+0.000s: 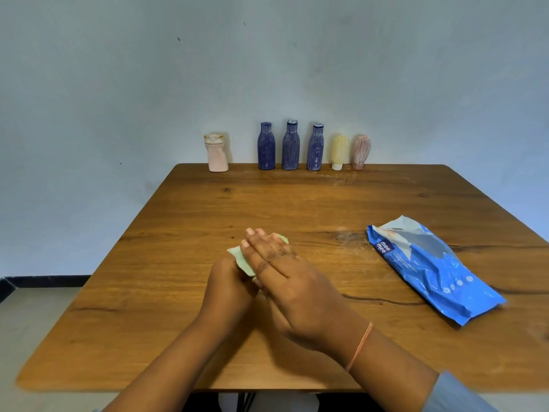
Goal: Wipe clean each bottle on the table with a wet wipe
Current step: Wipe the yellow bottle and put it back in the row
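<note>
Six bottles stand in one row at the far edge of the table [208,209], against the wall [118,84]. From left to right: the first bottle [217,153], a little apart, then the second bottle [266,147], third bottle [290,145], fourth bottle [315,147], fifth bottle [339,152] and sixth bottle [361,151]. The wipes pack [430,269] lies on the table's right side, well before the row. Left of the pack, in the middle, the left hand [228,286] holds a small item [242,260], and the right hand [294,281] lies over it.

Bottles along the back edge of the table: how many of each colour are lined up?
Blue bottles: 3
Pink bottles: 2
Yellow bottle: 1
Total: 6
The held green item is not counted.
</note>
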The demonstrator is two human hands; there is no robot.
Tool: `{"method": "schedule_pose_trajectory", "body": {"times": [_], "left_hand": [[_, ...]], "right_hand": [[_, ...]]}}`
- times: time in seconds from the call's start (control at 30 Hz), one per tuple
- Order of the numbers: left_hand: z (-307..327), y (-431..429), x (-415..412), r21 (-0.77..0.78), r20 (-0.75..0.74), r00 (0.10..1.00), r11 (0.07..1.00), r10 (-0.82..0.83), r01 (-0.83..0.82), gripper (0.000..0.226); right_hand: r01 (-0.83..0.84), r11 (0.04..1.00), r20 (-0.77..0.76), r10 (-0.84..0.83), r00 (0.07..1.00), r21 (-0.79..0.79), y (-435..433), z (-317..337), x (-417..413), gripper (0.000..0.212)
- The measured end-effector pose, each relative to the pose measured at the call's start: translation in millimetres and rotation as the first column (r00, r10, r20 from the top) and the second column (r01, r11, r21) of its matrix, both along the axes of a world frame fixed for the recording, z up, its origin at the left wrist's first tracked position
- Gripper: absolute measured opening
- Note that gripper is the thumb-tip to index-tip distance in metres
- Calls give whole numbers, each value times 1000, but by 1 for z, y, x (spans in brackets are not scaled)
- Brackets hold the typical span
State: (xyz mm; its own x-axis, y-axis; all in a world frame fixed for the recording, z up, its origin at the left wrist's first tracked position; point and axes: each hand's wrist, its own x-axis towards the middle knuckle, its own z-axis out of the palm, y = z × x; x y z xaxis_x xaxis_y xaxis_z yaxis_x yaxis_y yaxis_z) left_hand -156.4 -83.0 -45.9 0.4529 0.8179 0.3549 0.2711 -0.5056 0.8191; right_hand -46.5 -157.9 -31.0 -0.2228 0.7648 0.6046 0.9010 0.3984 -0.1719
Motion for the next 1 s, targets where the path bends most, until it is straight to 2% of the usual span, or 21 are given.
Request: {"method": "schedule_pose_trajectory", "body": {"times": [0.13, 0.33, 0.5, 0.57, 0.7, 0.8, 0.93, 1.0], "left_hand": [[1, -3, -1, -16, 13, 1000, 1000, -21, 21, 49], [2, -8, 0, -4, 122, 990, 998, -68, 69, 37], [-5, 0, -1, -23, 58, 998, 999, -25, 27, 41], [-7, 3, -2, -38, 34, 999, 999, 11, -9, 39], [-2, 1, -2, -68, 89, 996, 998, 16, -10, 28], [0, -1, -3, -22, 88, 996, 999, -22, 24, 24], [-5, 0, -3, 34, 27, 999, 998, -45, 44, 44], [-3, 0, -1, 36, 57, 997, 998, -59, 57, 40]], "right_hand": [[-19, 1000, 32, 20, 999, -20, -1, -3, 11, 50], [74, 996, -24, -76, 997, -50, -3, -9, 30, 48], [104, 993, -59, -107, 992, -52, -1, -9, 14, 50], [97, 995, -42, -98, 994, -30, -1, -7, 3, 49], [31, 999, -6, -31, 1000, 24, 2, -4, -14, 51], [8, 999, 28, -9, 1000, 34, 0, -4, -8, 48], [47, 999, 43, -48, 998, 13, -5, -5, 8, 52], [110, 994, 31, -110, 994, -13, -5, -2, 20, 51]]}}
